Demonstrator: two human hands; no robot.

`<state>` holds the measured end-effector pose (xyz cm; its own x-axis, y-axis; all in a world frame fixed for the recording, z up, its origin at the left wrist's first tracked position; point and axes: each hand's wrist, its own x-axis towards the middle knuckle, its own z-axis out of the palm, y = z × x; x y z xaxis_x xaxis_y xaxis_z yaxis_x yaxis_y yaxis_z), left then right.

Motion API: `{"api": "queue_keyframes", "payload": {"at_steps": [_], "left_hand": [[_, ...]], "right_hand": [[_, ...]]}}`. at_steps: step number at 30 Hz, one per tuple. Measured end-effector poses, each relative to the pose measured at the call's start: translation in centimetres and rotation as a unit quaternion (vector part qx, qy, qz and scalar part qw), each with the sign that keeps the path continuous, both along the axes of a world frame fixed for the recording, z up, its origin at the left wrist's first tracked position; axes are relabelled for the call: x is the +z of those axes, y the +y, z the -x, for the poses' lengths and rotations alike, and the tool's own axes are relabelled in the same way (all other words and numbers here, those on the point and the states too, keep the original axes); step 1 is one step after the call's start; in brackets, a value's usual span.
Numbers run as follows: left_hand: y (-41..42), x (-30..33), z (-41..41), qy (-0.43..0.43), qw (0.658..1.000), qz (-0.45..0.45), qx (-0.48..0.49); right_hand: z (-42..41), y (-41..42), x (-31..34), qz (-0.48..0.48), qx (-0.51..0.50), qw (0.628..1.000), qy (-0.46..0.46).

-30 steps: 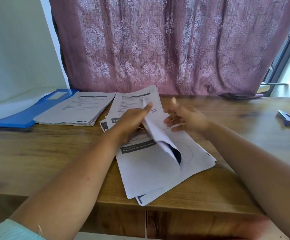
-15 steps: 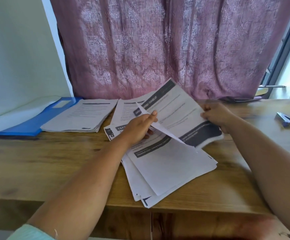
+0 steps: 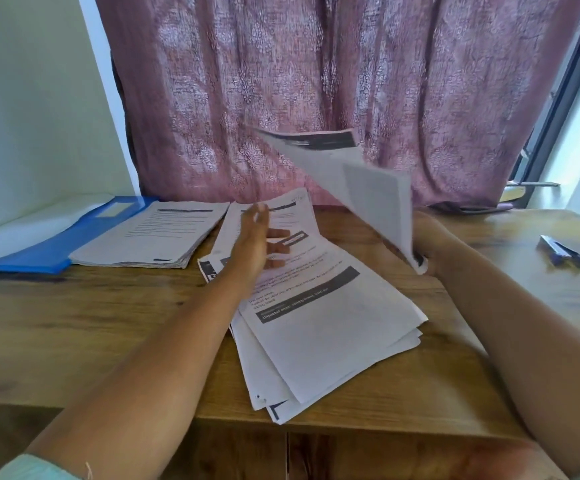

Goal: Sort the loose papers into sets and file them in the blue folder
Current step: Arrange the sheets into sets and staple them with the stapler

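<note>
A fanned pile of loose printed papers [image 3: 319, 327] lies in the middle of the wooden table [image 3: 74, 327]. My left hand [image 3: 259, 242] rests flat on the pile's far end with straight fingers. My right hand [image 3: 432, 244] grips the lower corner of a lifted sheet [image 3: 361, 188], which stands up and curls in the air above the table. A neat stack of sorted papers [image 3: 153, 237] sits at the back left. The open blue folder [image 3: 56, 251] lies left of that stack, partly under it.
A small dark blue stapler [image 3: 563, 252] lies on the table at the far right. A mauve patterned curtain [image 3: 316, 81] hangs behind the table, with a window frame at the right. The pile's near corner overhangs the table's front edge.
My right hand has raised the sheet off the pile and swung it up to the right. My left hand let go of it and now lies flat on the pile.
</note>
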<state>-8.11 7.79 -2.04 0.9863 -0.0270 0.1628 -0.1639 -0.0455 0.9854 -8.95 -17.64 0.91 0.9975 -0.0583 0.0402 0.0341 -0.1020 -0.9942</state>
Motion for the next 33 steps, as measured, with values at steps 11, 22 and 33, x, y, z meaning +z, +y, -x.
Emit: {"api": "queue_keyframes", "payload": {"at_steps": [11,22,33], "left_hand": [[4.5,0.8,-1.0,0.063,0.973,0.054,0.214],[2.0,-1.1,-0.8,-0.107,0.926,-0.342,0.117],[-0.5,0.5,1.6,0.112,0.989,-0.094,-0.006]], "right_hand": [[-0.5,0.4,-1.1,0.439,0.115,0.891,-0.030],[-1.0,0.8,-1.6,0.442,0.080,0.893,0.024],[1.1,4.1,-1.5,-0.001,0.332,0.941,0.057]]}}
